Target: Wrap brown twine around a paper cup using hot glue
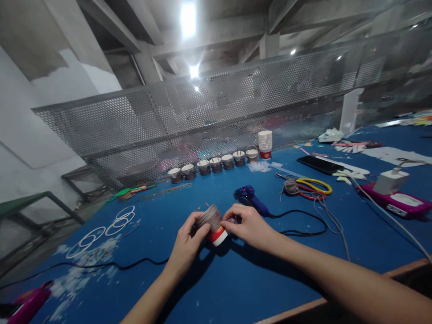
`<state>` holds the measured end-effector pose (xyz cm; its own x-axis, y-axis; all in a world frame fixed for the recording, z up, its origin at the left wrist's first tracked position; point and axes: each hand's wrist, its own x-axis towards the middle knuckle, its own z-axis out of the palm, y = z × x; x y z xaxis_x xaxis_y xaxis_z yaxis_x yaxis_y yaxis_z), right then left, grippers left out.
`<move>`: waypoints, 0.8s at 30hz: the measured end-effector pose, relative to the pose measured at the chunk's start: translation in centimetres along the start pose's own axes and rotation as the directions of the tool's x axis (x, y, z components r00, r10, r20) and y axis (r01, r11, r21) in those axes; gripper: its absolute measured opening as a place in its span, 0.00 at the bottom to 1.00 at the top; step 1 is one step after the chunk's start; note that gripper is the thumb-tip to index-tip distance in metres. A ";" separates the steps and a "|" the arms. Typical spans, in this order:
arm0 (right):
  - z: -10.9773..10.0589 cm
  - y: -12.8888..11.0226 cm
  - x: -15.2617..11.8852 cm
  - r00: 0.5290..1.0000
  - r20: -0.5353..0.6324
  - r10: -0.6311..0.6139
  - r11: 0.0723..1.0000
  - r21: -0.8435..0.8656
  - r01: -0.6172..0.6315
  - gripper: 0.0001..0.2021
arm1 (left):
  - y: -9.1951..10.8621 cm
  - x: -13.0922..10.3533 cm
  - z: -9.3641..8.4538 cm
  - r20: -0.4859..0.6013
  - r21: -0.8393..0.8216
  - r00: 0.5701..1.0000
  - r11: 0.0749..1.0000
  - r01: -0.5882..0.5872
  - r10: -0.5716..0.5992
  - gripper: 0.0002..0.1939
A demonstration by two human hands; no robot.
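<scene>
Left hand (186, 239) grasped paper cup (219, 236), fingers partly curled, thumb against grey cord (212, 217) wound round cup. Cup tilted, held above blue table (243, 288). Right hand (249, 225): thumb and forefinger pinched together at cup's side; pinched item indiscernible. Glue gun (251, 200) lay beyond right hand.

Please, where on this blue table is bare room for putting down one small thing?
Bare table shows between the white rings and left hand, beyond the black cable. Another open patch lies between the cup row and blue glue gun. It is crowded on the right: phone, twine ball, pink power strip.
</scene>
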<state>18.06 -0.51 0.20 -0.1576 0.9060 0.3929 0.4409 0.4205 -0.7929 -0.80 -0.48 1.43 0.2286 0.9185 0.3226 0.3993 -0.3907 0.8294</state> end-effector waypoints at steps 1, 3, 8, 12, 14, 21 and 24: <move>-0.1 -0.2 0.1 0.998 0.022 0.056 0.997 0.051 -0.057 0.02 | 0.0 0.0 -0.1 -0.004 -0.009 1.000 1.000 -0.002 0.002 0.11; -0.4 -0.6 0.2 0.982 0.094 0.166 0.971 0.158 -0.179 0.01 | -0.2 -0.1 -0.2 -0.013 -0.025 1.000 1.000 -0.007 0.007 0.11; -0.7 -0.7 0.5 0.941 0.241 0.238 0.877 0.363 -0.314 0.04 | -1.0 -0.1 -0.1 -0.061 -0.071 0.998 0.997 -0.017 0.013 0.14; -0.6 -0.2 0.6 0.930 0.276 0.242 0.837 0.425 -0.344 0.06 | -1.4 0.0 -0.1 -0.058 -0.149 0.998 0.989 0.001 -0.010 0.17; -0.6 -0.1 0.6 0.927 0.286 0.242 0.832 0.431 -0.350 0.07 | -1.5 0.0 -0.1 -0.046 -0.166 0.999 0.986 0.002 -0.009 0.18; -0.4 0.1 0.7 0.923 0.302 0.240 0.856 0.382 -0.348 0.08 | -1.9 0.2 -0.3 -0.008 -0.172 0.999 0.984 0.048 -0.050 0.20; -0.2 0.4 0.7 0.921 0.282 0.268 0.850 0.381 -0.364 0.09 | -2.2 0.3 -0.3 0.003 -0.191 0.998 0.979 0.066 -0.067 0.19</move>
<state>18.30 0.27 0.23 -0.2761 0.9609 0.0182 0.0955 0.0463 -0.9944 -1.91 0.65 -0.19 0.2042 0.9424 0.2648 0.2365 -0.3099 0.9209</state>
